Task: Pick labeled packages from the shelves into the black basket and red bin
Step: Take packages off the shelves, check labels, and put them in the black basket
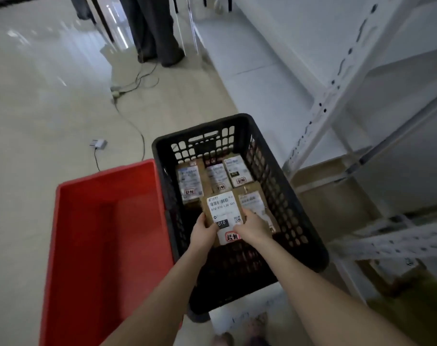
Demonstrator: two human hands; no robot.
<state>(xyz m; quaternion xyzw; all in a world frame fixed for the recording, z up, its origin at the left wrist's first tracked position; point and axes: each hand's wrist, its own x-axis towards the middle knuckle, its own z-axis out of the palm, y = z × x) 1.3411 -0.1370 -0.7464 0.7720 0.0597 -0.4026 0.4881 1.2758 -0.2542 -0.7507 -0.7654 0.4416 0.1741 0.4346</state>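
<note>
The flat brown cardboard package (223, 213) faces label-up, its long axis running away from the person: barcode at the far end, red stamp at the near end. It hangs inside the black perforated plastic basket (282, 196). The left hand (203, 232) and right hand (252, 228) each close their grip on its near side edges. The red plastic bin (107, 233) stands just beside the basket.
</note>
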